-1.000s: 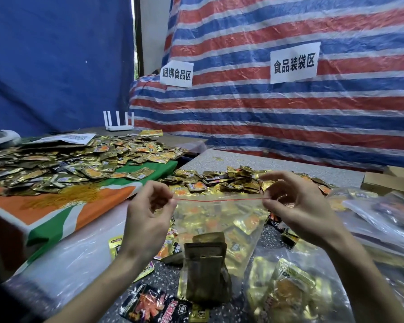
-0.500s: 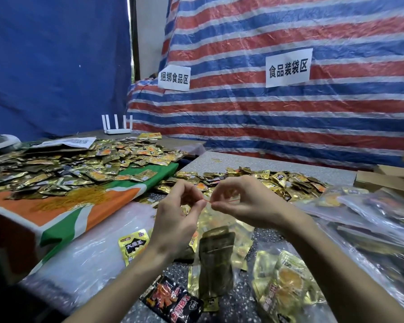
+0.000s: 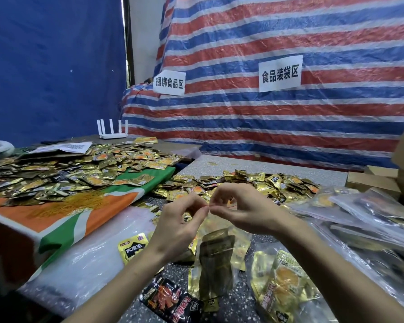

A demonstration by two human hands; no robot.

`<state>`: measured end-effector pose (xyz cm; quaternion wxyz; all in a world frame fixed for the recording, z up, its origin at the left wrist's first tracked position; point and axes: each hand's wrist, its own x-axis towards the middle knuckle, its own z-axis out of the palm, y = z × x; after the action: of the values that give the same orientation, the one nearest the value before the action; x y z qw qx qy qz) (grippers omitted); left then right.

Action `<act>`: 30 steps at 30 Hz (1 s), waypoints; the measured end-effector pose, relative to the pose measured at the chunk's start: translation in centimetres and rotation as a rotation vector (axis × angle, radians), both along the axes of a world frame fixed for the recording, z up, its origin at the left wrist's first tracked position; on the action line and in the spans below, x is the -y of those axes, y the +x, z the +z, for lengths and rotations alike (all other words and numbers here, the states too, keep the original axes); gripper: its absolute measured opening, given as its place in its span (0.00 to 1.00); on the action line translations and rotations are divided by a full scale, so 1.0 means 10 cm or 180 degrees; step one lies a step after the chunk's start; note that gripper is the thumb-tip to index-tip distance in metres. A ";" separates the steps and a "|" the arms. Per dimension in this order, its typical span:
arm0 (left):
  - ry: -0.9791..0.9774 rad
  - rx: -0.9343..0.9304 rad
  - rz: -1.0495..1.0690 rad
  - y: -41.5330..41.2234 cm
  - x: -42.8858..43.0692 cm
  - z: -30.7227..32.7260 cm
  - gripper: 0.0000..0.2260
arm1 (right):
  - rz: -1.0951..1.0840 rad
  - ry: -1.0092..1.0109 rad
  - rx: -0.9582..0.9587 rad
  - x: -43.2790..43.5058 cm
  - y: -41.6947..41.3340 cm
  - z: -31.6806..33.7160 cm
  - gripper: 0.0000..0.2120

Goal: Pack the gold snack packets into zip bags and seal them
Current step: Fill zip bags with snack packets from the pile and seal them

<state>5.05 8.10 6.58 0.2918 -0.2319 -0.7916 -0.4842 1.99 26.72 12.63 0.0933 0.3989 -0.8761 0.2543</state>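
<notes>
A clear zip bag (image 3: 216, 257) filled with gold snack packets hangs in front of me over the speckled table. My left hand (image 3: 180, 226) and my right hand (image 3: 240, 209) meet fingertip to fingertip at the bag's red zip strip, each pinching it between thumb and forefinger. Loose gold packets (image 3: 238, 183) lie heaped on the table just beyond my hands. A larger spread of gold packets (image 3: 63, 173) covers the orange and green cloth at the left.
Filled zip bags (image 3: 369, 220) are stacked at the right, another (image 3: 282, 285) lies at the near right. A black and red packet (image 3: 173, 299) lies near me. Cardboard boxes (image 3: 378, 180) stand at the far right. A white router (image 3: 112, 131) sits behind.
My hands were spread wide along the top of the bag; the right hand slid left along the zip strip until both hands met at its left end.
</notes>
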 end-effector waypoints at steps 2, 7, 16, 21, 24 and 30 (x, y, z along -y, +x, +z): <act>0.0015 0.0007 0.0040 -0.01 0.00 -0.02 0.04 | 0.0028 -0.0025 0.0057 -0.02 0.00 0.02 0.08; 0.0148 0.0113 0.0022 -0.01 0.02 -0.02 0.05 | 0.0012 -0.0005 0.0111 -0.03 0.01 0.03 0.06; 0.0494 0.0286 -0.0127 0.07 0.08 0.04 0.02 | 0.0015 -0.0181 -0.0047 -0.05 0.03 0.03 0.03; 0.0247 -0.0049 0.0100 0.10 0.03 0.02 0.08 | 0.0188 -0.0163 -0.0105 0.01 0.06 0.02 0.09; 0.0140 -0.0175 0.0094 0.11 0.02 -0.01 0.11 | 0.0346 -0.0056 -0.0042 0.03 0.05 0.06 0.07; -0.0452 -0.0305 -0.0098 0.07 0.02 0.02 0.04 | 0.0157 0.0319 -0.0279 -0.01 0.06 0.10 0.03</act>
<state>5.75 7.87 6.78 0.3047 -0.2870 -0.8054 -0.4197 2.63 26.80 13.67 0.1053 0.4353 -0.8727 0.1946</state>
